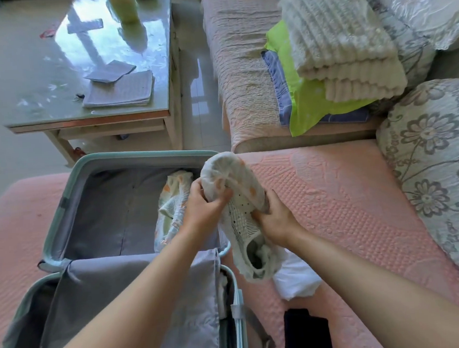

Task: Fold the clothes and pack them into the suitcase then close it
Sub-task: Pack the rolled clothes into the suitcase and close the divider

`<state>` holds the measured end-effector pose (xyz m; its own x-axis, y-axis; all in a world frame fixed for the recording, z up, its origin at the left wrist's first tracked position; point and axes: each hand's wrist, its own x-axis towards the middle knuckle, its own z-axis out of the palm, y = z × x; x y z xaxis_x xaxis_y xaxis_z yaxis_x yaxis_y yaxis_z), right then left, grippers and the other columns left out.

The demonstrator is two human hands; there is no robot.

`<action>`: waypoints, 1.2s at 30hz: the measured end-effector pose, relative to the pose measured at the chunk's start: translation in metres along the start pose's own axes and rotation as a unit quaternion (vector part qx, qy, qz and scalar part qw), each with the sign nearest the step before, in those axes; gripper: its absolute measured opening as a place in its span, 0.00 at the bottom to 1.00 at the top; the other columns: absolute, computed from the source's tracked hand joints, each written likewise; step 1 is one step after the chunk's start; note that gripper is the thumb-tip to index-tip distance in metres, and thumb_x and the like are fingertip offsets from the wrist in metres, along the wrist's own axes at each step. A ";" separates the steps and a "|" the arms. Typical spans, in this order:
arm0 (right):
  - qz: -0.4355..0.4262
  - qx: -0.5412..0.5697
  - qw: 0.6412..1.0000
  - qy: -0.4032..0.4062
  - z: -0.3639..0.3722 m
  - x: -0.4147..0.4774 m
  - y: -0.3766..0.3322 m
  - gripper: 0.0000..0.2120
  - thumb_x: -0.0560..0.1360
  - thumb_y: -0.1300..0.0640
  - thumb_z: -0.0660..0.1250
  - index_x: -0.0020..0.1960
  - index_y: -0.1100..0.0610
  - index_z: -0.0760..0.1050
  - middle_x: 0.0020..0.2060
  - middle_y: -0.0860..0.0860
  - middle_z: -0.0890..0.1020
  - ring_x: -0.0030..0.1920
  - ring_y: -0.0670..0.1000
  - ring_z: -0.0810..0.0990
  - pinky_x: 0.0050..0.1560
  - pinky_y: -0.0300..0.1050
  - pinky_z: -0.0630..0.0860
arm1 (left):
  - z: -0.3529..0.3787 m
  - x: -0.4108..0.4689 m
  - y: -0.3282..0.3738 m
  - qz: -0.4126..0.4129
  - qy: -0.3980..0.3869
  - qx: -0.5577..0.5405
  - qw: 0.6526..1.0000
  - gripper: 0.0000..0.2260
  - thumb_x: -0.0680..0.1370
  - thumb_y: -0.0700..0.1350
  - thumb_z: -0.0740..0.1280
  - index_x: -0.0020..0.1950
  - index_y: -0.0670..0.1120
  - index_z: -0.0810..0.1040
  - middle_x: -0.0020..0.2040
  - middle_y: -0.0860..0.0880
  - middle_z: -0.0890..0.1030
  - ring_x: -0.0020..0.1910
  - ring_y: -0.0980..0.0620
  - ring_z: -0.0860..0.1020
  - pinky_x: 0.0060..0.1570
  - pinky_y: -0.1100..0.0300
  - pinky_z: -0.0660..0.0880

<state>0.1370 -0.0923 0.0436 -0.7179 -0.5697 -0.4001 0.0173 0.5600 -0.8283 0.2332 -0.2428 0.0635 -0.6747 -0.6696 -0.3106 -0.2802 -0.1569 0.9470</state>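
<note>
- Bright, even daylight, strongest from 11 o'clock.
- White glare on the glossy table [92,47] and the floor [197,75] at 12 o'clock.
- Shadows soft and faint.
- Suitcase [140,154] rim and cushion [439,159] bow outward near the edges — wide-angle bend.
- Slightly soft throughout.

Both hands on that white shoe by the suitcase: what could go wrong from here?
1. The white orange-dotted cover wraps only the toe of the white knit sneaker; the heel is bare, so it may slip off as the left hand and right hand tug.
2. The sneaker hangs over the rim of the pale green hard-shell suitcase and could drop outside.
3. The black folded garment lies outside, easily forgotten.
</note>
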 end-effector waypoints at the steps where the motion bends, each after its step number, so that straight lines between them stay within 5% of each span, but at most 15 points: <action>1: -0.007 -0.002 1.000 0.002 0.010 0.014 -0.003 0.32 0.67 0.47 0.69 0.69 0.36 0.66 0.60 0.42 0.81 0.62 0.50 0.79 0.66 0.54 0.74 | -0.010 0.005 -0.002 -0.003 0.000 -0.002 1.000 0.21 0.77 0.51 0.72 0.67 0.49 0.70 0.54 0.50 0.83 0.52 0.53 0.82 0.51 0.58 0.80; 5: 0.013 -0.038 0.999 -0.012 0.052 0.046 -0.035 0.22 0.75 0.54 0.64 0.68 0.44 0.72 0.57 0.45 0.82 0.58 0.51 0.80 0.61 0.47 0.74 | -0.058 0.029 -0.022 -0.056 0.042 0.164 0.984 0.29 0.81 0.53 0.62 0.79 0.51 0.55 0.66 0.50 0.76 0.65 0.49 0.75 0.66 0.49 0.69; 10: 0.082 -0.111 0.990 -0.024 0.102 0.080 -0.037 0.14 0.79 0.57 0.63 0.64 0.54 0.75 0.59 0.55 0.81 0.58 0.58 0.79 0.55 0.45 0.72 | -0.101 0.051 -0.052 -0.068 -0.001 0.406 0.911 0.22 0.79 0.45 0.62 0.74 0.48 0.67 0.68 0.45 0.75 0.66 0.43 0.73 0.64 0.47 0.71; 13: 0.080 -0.169 0.982 0.006 0.120 0.087 -0.025 0.17 0.79 0.57 0.64 0.67 0.56 0.73 0.61 0.58 0.79 0.60 0.60 0.77 0.54 0.45 0.71 | -0.112 0.062 -0.065 -0.065 -0.048 0.480 0.874 0.26 0.77 0.41 0.60 0.76 0.50 0.65 0.73 0.46 0.68 0.69 0.43 0.67 0.64 0.46 0.70; 18: -0.013 -0.206 0.978 0.039 0.135 0.079 -0.016 0.22 0.82 0.53 0.61 0.75 0.54 0.68 0.69 0.57 0.68 0.69 0.59 0.68 0.72 0.51 0.63 | -0.122 0.077 -0.094 -0.081 -0.101 0.509 0.851 0.30 0.79 0.38 0.58 0.78 0.59 0.62 0.80 0.50 0.51 0.73 0.44 0.63 0.63 0.50 0.71; 21: -0.017 -0.133 0.990 0.032 0.132 0.074 -0.023 0.26 0.80 0.40 0.56 0.72 0.52 0.73 0.70 0.54 0.72 0.73 0.57 0.66 0.75 0.54 0.61 | -0.121 0.088 -0.109 -0.052 -0.097 0.515 0.850 0.28 0.79 0.37 0.58 0.76 0.61 0.64 0.78 0.49 0.59 0.71 0.44 0.66 0.60 0.53 0.73; 23: 0.000 -0.143 0.989 -0.032 0.132 0.065 -0.029 0.34 0.75 0.31 0.58 0.75 0.47 0.69 0.77 0.53 0.64 0.78 0.56 0.58 0.76 0.57 0.57 | -0.120 0.091 -0.113 -0.038 -0.048 0.499 0.864 0.21 0.78 0.36 0.60 0.68 0.52 0.75 0.69 0.46 0.69 0.62 0.43 0.73 0.54 0.53 0.75; 26: 0.016 -0.209 0.974 -0.086 0.141 0.055 -0.031 0.34 0.74 0.47 0.69 0.78 0.44 0.63 0.81 0.51 0.49 0.80 0.54 0.47 0.77 0.54 0.53 | -0.124 0.092 -0.116 -0.012 0.006 0.485 0.874 0.22 0.76 0.31 0.62 0.68 0.46 0.77 0.61 0.44 0.74 0.59 0.43 0.76 0.55 0.56 0.72; 31: 0.027 -0.089 0.994 0.054 0.150 0.069 -0.036 0.27 0.71 0.72 0.58 0.66 0.55 0.78 0.72 0.50 0.72 0.72 0.52 0.69 0.70 0.37 0.63 | -0.141 0.098 -0.103 0.039 0.118 0.419 0.899 0.23 0.76 0.27 0.58 0.62 0.46 0.82 0.54 0.47 0.80 0.55 0.46 0.78 0.58 0.56 0.75; 36: 0.056 -0.036 0.992 0.110 0.177 0.089 -0.048 0.27 0.72 0.74 0.58 0.66 0.55 0.78 0.67 0.52 0.77 0.68 0.53 0.75 0.69 0.47 0.72 | -0.175 0.096 -0.111 0.035 0.126 0.419 0.899 0.19 0.77 0.32 0.61 0.61 0.47 0.83 0.55 0.48 0.80 0.57 0.45 0.78 0.58 0.53 0.75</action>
<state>0.1958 -0.2763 -0.0220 -0.8488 -0.3612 -0.3860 0.0612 0.6581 -0.7504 0.3190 -0.4172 -0.0567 -0.5648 -0.8158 -0.1241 -0.7297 0.4235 0.5368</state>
